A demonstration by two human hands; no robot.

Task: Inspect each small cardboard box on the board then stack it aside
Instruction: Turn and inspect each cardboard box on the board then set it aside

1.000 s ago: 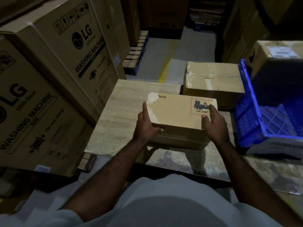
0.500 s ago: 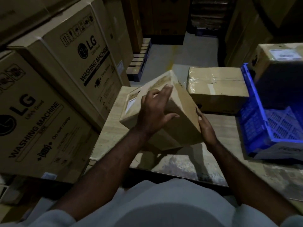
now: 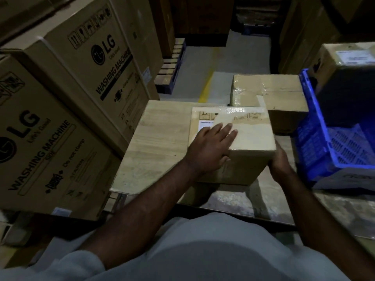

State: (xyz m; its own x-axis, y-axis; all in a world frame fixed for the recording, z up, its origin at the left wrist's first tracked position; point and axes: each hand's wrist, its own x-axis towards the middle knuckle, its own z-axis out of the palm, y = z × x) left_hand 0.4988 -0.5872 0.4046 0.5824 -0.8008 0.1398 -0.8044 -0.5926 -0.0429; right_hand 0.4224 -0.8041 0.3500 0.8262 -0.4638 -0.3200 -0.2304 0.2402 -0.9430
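1. Left hand (image 3: 211, 148) lies flat, fingers straight, on top of the small cardboard box (image 3: 249, 136).
2. Right hand (image 3: 280, 161) braces its right near corner; the fingers are hidden, so I cannot tell the grip.
3. The box sits on the board (image 3: 158, 142), beside a blue crate (image 3: 316, 138).

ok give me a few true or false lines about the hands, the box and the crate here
1. The left hand lies flat on top of the small cardboard box. True.
2. The blue crate stands left of that box. False: it stands to its right.
3. The right hand is at the box's near right corner. True.
4. The taped box behind sits inside the crate. False: it stands outside it, to its left.
5. The big cartons on the left read LG washing machine. True.
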